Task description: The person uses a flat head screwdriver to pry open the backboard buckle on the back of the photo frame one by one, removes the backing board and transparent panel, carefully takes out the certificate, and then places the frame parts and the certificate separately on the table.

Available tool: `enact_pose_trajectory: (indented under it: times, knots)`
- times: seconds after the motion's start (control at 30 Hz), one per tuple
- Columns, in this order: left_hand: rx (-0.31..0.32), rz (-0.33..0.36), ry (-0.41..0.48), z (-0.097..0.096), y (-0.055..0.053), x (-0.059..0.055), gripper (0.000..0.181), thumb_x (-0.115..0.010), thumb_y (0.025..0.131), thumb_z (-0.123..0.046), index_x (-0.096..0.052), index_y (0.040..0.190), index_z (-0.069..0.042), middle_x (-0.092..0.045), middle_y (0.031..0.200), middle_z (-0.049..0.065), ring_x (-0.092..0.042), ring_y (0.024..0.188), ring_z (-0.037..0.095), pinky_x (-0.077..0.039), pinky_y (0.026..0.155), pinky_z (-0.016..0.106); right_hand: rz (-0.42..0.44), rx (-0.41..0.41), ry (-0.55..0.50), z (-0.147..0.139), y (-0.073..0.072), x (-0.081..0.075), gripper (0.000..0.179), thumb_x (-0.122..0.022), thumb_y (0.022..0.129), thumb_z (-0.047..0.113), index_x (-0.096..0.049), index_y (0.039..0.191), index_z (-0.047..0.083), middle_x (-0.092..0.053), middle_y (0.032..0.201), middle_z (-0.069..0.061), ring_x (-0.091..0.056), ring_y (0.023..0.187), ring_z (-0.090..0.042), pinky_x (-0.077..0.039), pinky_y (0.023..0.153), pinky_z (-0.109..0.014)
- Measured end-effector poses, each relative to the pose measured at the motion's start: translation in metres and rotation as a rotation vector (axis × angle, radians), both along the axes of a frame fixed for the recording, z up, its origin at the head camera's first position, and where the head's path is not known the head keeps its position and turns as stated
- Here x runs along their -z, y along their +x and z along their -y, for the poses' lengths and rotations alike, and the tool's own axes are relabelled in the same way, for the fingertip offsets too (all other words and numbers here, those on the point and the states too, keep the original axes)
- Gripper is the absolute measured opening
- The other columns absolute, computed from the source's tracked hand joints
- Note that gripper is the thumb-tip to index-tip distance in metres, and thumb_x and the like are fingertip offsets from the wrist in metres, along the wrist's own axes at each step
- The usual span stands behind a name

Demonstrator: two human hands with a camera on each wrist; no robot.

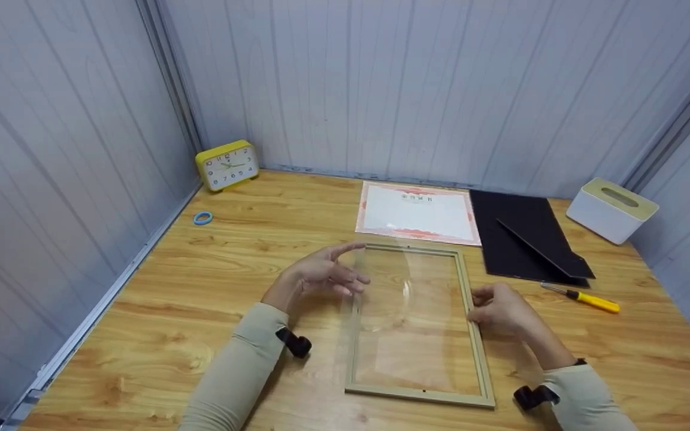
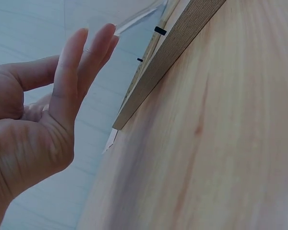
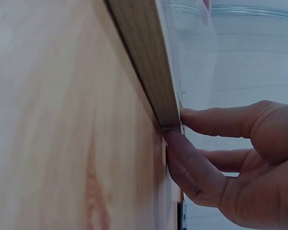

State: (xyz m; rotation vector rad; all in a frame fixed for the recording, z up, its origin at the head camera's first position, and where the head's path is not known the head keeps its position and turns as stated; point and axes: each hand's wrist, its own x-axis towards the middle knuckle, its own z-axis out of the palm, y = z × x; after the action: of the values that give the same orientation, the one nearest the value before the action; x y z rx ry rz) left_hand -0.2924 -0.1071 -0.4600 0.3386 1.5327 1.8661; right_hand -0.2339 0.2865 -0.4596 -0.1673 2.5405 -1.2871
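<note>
A wooden picture frame [image 1: 481, 359] lies on the table between the hands. Over its opening is a clear plastic sheet [image 1: 406, 292], bowed, its left edge raised past the frame's left bar. At that edge is my left hand [image 1: 327, 270], fingers spread and fairly straight. The left wrist view shows its fingertips [image 2: 104, 33] right at the sheet, above the frame's side [image 2: 163, 62]. My right hand [image 1: 504, 308] pinches the frame's right bar between thumb and fingers. In the right wrist view the thumb [image 3: 206, 120] is on the top edge, a finger against the lower side.
Behind the frame lies a certificate [image 1: 420, 215] with a red border, beside a black backing board [image 1: 510, 245]. A yellow-handled screwdriver [image 1: 596, 301] lies right of the frame. A tissue box [image 1: 605, 215], a yellow clock [image 1: 229, 167] and a blue tape ring [image 1: 202, 218] stand farther off.
</note>
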Motion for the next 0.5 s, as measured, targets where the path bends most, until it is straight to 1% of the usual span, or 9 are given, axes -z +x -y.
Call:
enact_pose_trajectory:
  times: [0.13, 0.23, 0.3, 0.37, 0.43, 0.5]
  knots:
    - [0.0, -0.037, -0.001, 0.0036, -0.0023, -0.0017, 0.077, -0.057, 0.097, 0.007, -0.025, 0.16, -0.022, -0.064, 0.123, 0.028, -0.073, 0.093, 0.029, -0.059, 0.068, 0.031, -0.01, 0.0, 0.012, 0.0013, -0.0004, 0.0009, 0.056, -0.076, 0.077, -0.004, -0.056, 0.127, -0.019, -0.067, 0.1, -0.019, -0.063, 0.082, -0.021, -0.055, 0.066, -0.03]
    - [-0.015, -0.062, -0.002, 0.0065, -0.0039, -0.0042, 0.075, -0.057, 0.097, 0.007, -0.025, 0.16, -0.018, -0.064, 0.123, 0.029, -0.074, 0.089, 0.027, -0.059, 0.067, 0.03, -0.006, 0.003, 0.012, 0.0015, -0.0002, 0.0007, 0.056, -0.076, 0.077, -0.004, -0.056, 0.128, -0.019, -0.066, 0.1, -0.019, -0.063, 0.083, -0.022, -0.055, 0.067, -0.031]
    - [-0.03, -0.075, -0.004, 0.0074, -0.0048, -0.0057, 0.072, -0.057, 0.098, 0.006, -0.027, 0.159, -0.015, -0.064, 0.123, 0.029, -0.074, 0.089, 0.026, -0.059, 0.068, 0.03, -0.006, 0.005, 0.013, 0.001, 0.0, 0.0003, 0.058, -0.076, 0.078, -0.003, -0.054, 0.129, -0.019, -0.065, 0.103, -0.02, -0.064, 0.085, -0.023, -0.056, 0.068, -0.033]
    - [-0.05, -0.086, -0.006, 0.0071, -0.0048, -0.0072, 0.068, -0.057, 0.098, 0.005, -0.032, 0.158, -0.014, -0.063, 0.126, 0.028, -0.073, 0.091, 0.027, -0.059, 0.071, 0.032, -0.012, -0.003, 0.014, -0.0002, 0.0002, -0.0005, 0.059, -0.076, 0.079, -0.003, -0.052, 0.13, -0.02, -0.064, 0.105, -0.022, -0.064, 0.089, -0.025, -0.056, 0.07, -0.033]
    - [-0.076, -0.115, -0.012, 0.0059, -0.0049, -0.0076, 0.064, -0.056, 0.099, 0.004, -0.035, 0.157, -0.012, -0.062, 0.13, 0.026, -0.072, 0.096, 0.029, -0.059, 0.072, 0.032, -0.026, -0.012, 0.02, -0.0012, 0.0003, -0.0009, 0.06, -0.077, 0.079, -0.002, -0.051, 0.13, -0.021, -0.064, 0.107, -0.023, -0.064, 0.091, -0.027, -0.056, 0.071, -0.033]
    - [-0.11, -0.15, -0.016, 0.0044, -0.0043, -0.0078, 0.063, -0.055, 0.1, 0.004, -0.032, 0.157, -0.01, -0.059, 0.134, 0.026, -0.07, 0.101, 0.033, -0.059, 0.069, 0.029, -0.033, -0.023, 0.021, -0.0019, 0.0004, -0.0011, 0.061, -0.078, 0.08, -0.002, -0.051, 0.13, -0.022, -0.063, 0.107, -0.024, -0.063, 0.093, -0.028, -0.055, 0.072, -0.033]
